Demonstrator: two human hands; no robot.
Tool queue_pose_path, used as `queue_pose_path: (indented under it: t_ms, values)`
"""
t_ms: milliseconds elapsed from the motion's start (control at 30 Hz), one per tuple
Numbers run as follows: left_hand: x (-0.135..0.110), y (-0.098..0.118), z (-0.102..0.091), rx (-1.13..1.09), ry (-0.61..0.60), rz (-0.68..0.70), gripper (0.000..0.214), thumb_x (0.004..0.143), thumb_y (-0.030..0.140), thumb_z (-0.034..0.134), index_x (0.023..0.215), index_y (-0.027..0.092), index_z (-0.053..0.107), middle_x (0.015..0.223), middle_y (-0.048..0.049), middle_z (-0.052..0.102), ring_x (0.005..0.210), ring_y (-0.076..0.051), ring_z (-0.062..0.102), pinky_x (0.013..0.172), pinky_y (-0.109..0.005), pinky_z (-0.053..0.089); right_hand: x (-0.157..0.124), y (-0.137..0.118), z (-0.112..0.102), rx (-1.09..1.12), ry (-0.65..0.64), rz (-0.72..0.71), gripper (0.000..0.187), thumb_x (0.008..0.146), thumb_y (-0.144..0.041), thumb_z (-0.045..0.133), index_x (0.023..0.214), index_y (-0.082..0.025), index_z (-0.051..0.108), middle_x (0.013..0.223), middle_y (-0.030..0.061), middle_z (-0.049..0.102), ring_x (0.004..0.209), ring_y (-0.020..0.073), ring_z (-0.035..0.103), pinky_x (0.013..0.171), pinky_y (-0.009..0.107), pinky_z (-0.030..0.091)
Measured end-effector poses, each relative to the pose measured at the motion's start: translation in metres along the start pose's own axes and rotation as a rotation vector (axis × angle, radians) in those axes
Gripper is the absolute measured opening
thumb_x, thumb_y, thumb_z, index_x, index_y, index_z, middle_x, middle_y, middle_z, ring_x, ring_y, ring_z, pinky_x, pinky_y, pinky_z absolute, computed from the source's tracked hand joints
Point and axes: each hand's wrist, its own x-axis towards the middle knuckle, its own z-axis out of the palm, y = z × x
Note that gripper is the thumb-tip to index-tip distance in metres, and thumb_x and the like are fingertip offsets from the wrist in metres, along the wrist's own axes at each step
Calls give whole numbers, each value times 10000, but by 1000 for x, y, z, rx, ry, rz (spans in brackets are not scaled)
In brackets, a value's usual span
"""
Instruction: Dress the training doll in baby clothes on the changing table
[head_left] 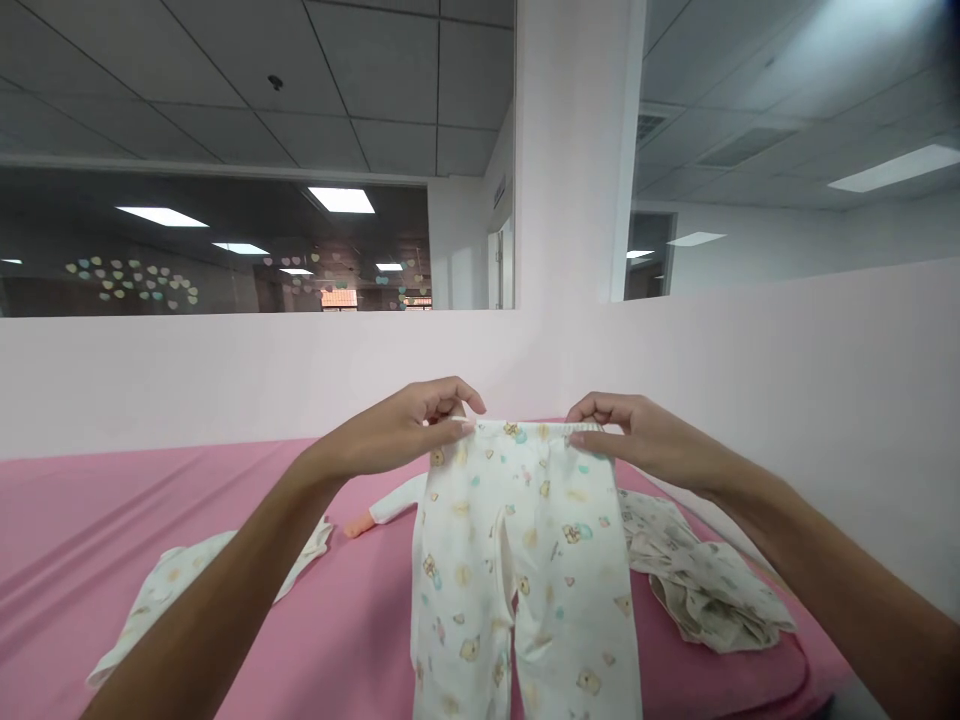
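I hold up a small pair of white baby trousers (517, 570) printed with little bears, hanging by the waistband above the pink surface. My left hand (409, 425) pinches the left end of the waistband. My right hand (637, 435) pinches the right end. Both trouser legs hang straight down and run out of the bottom of the view. Behind the trousers lies a doll (382, 510) with a white sleeve and an orange hand, mostly hidden by the cloth.
A pink sheet (90, 530) covers the flat surface. A matching printed garment (180, 590) lies at the left, and another crumpled one (701, 580) lies at the right near the edge. A low white partition wall (787, 400) runs along the back and right.
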Motion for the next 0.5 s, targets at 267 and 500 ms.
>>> queue_pose_path:
  t_ms: [267,500]
  values:
    - [20,10,10,-89,340,10,205,899,379,505,1053,254,557,670,52,447,632,-103,440,562,-213,359,25,-19,7,-25,356,28,177,809,-389,579,846,-219,612,761,10,598,667,150,532,574,286,390]
    - [31,35,30,-71,414,56,209,885,312,490,1069,223,534,680,46,510,602,-101,473,539,-215,371,13,-53,29,211,353,20,295,789,-354,598,1045,-208,591,829,27,610,721,156,567,589,280,439]
